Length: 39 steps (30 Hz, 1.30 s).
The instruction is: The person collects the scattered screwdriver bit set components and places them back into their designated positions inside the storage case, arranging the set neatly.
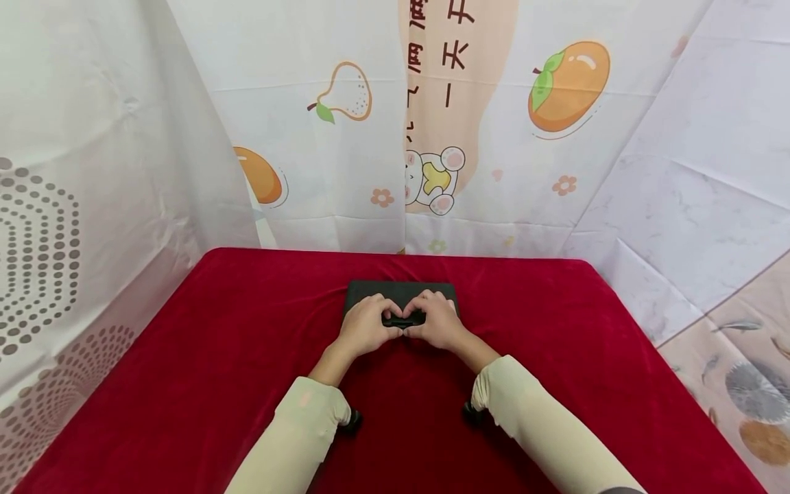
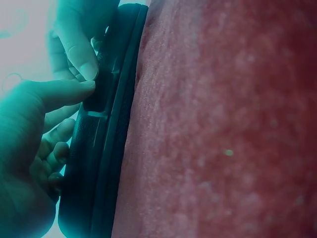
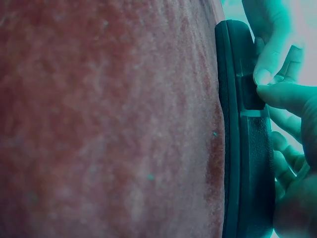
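Observation:
A flat black case (image 1: 398, 289) with rounded edges lies on the red cloth, its front side toward me. My left hand (image 1: 369, 322) grips the left part of its front edge, and my right hand (image 1: 437, 320) does the same on the right. Both thumbs meet tip to tip at the recessed latch (image 2: 102, 91) in the middle of the front side. The index fingers curve over the top, their tips close together. In the right wrist view the other fingers are bent against the lid of the case (image 3: 257, 168). A seam runs along its side.
A red velvet cloth (image 1: 204, 384) covers the table. Printed white curtains (image 1: 345, 171) hang behind the far edge, with more hangings at the left (image 1: 111, 206) and right (image 1: 697, 171). Dark straps show under both cream sleeves (image 1: 302, 425).

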Available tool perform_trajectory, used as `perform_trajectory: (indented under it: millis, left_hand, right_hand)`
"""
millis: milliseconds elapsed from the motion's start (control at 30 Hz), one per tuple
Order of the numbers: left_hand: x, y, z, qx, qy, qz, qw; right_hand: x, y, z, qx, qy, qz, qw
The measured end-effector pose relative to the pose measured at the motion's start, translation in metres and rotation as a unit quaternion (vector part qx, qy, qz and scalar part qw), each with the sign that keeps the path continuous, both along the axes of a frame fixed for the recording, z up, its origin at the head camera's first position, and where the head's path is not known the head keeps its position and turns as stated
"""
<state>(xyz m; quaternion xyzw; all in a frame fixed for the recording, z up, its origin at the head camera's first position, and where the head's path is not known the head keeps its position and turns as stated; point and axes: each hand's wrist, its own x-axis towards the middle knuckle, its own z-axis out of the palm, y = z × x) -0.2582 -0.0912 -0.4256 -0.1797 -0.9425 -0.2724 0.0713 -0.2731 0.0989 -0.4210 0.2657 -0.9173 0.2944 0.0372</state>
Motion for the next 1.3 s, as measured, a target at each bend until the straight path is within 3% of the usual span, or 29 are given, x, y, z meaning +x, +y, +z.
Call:
perform_trajectory:
  millis: [500, 900, 1300]
  left_hand:
    - [-0.0032, 0.0043, -0.0015, -0.042, 0.005, 0.03, 0.9987]
    - [-0.0052, 0.0034, -0.0016, -0.02, -0.01, 0.031, 0.9993]
    - [-0.0074, 0.0035, -0.0013, -0.006, -0.002, 0.028, 0.9996]
  right_hand:
    - [-0.0038, -0.0036, -0.003, 0.005, 0.018, -0.012, 0.9998]
    - [-0.004, -0.003, -0.004, 0.001, 0.012, -0.014, 0.9998]
    - [-0.0025, -0.0008, -0.0031, -0.014, 0.004, -0.013, 0.9998]
